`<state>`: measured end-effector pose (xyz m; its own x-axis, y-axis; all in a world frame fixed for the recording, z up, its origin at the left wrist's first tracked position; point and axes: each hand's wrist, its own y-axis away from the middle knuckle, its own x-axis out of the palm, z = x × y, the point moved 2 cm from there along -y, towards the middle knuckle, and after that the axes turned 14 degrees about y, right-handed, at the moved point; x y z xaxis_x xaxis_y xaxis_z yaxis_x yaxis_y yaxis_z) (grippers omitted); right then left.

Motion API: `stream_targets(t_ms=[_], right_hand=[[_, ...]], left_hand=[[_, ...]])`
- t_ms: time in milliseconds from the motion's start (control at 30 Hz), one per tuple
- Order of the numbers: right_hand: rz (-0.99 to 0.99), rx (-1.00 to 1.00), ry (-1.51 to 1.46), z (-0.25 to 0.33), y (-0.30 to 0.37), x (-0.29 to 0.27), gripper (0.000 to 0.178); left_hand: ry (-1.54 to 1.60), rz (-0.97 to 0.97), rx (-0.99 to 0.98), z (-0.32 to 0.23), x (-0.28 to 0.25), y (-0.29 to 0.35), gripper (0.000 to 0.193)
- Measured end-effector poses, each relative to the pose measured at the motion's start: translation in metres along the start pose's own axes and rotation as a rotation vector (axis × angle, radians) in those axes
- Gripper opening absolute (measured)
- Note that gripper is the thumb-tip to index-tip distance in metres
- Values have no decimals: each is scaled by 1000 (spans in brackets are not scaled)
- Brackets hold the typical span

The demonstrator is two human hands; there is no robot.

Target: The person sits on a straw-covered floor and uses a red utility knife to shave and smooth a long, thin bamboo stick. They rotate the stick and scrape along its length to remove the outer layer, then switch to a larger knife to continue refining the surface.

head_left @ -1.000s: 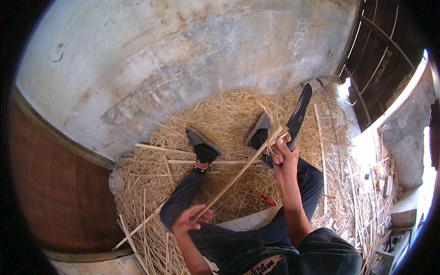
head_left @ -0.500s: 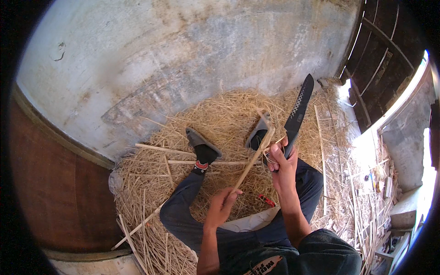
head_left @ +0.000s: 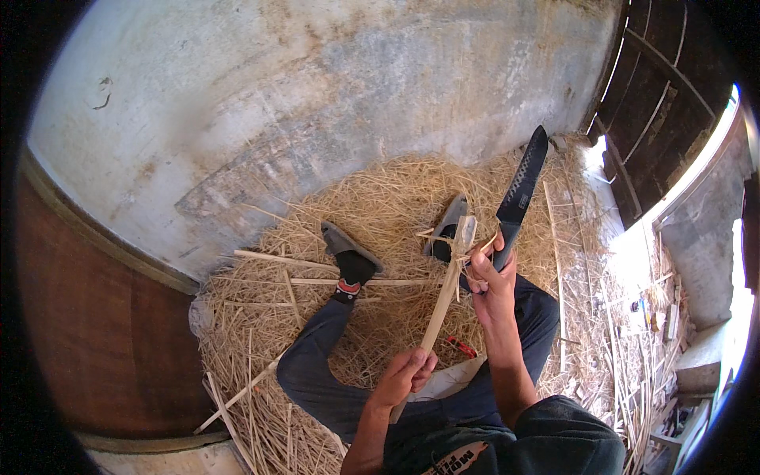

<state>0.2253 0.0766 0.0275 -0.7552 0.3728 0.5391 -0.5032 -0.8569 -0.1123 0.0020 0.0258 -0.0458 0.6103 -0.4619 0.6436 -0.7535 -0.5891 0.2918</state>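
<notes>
Bamboo strip point(head_left: 443, 305), light and springy: your left hand point(head_left: 405, 376) grips its six-o'clock end closed; right hand point(head_left: 492, 277) clenches the cleaver point(head_left: 518, 194).

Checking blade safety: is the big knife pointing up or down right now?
Up. The knife rises from the right hand, tip away from the person, beside the cane strip held by the left hand.
</notes>
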Motion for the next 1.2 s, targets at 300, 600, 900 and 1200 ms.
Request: stream_targets(t_ms=[300, 600, 900, 1200], right_hand=[[-48, -99, 547, 8, -6, -27, 42], [425, -502, 1540, 8, 24, -69, 30], [564, -574, 1603, -7, 12, -63, 34], [577, -555, 1934, -25, -39, -90, 32]], left_hand=[[-116, -255, 103, -11, -3, 8, 44], [-113, -355, 142, -30, -9, -1, 38], [-141, -306, 39, -22, 0, -5, 36], [-212, -331, 62, -10, -5, -2, 36]])
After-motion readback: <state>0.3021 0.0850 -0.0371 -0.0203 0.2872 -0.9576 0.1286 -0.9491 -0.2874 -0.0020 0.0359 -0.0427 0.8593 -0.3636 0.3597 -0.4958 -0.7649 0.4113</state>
